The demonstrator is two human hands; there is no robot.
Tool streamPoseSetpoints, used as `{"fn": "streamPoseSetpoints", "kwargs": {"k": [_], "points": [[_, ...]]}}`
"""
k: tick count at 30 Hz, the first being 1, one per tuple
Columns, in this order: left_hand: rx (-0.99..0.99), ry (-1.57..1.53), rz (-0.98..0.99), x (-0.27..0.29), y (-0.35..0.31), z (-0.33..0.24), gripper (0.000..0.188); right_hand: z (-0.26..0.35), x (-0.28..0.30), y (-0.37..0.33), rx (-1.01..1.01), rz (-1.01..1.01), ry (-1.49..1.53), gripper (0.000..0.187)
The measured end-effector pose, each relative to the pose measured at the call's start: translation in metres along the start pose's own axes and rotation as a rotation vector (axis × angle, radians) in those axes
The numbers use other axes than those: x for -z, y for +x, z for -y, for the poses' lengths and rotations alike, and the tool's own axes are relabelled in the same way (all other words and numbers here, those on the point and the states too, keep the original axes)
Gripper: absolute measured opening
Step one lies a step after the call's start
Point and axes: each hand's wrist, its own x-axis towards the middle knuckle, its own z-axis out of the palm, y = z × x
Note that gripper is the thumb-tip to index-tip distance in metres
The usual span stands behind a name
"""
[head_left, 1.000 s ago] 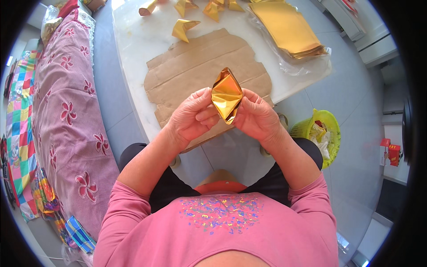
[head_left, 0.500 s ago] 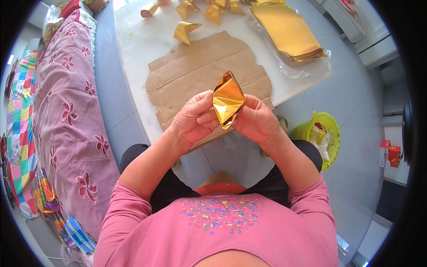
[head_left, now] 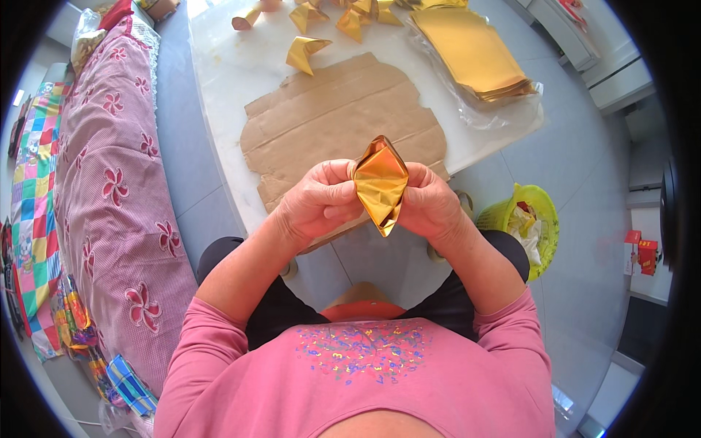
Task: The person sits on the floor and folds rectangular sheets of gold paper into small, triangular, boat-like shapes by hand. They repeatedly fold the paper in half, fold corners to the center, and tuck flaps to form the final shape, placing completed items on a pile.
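Between my two hands is a folded gold foil paper ingot (head_left: 382,186), pointed at its top and bottom ends and creased across its face. My left hand (head_left: 325,198) is closed on its left side, thumb and fingers pinching the edge. On the other side my right hand (head_left: 429,202) grips the right edge, with some fingers hidden behind the foil. The ingot is held up above the near edge of a brown cardboard sheet (head_left: 336,120). Farther off, one finished-looking gold paper piece (head_left: 305,54) lies just past the cardboard.
A white table (head_left: 219,95) carries the cardboard, several folded gold pieces (head_left: 352,23) at the far side and a stack of gold paper sheets (head_left: 471,47) on clear plastic. A yellow-green basket (head_left: 544,252) stands right on the floor. A pink flowered cover (head_left: 109,219) lies along the left.
The gold paper ingot has come slightly lower and nearer to me, its tilt changed. Both hands have shifted their hold on its sides; the left thumb now presses its edge.
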Motion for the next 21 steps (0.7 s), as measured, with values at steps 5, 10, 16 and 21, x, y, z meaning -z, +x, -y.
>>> {"fn": "streamPoseSetpoints", "kwargs": {"k": [5, 10, 16, 21], "points": [[-0.037, -0.048, 0.047, 0.002, 0.0, 0.003, 0.018, -0.001, 0.001, 0.0, 0.006, -0.003, -0.025, 0.04], [0.005, -0.013, 0.0, 0.007, 0.002, -0.001, 0.013, -0.001, -0.005, 0.002, 0.033, -0.114, -0.025, 0.05], [0.014, 0.098, -0.015, 0.004, 0.004, -0.007, 0.02, 0.01, -0.011, 0.003, -0.06, -0.188, -0.079, 0.036], [0.037, 0.128, -0.012, 0.005, 0.005, -0.004, 0.016, 0.009, -0.013, 0.005, -0.064, -0.255, -0.171, 0.03]]}}
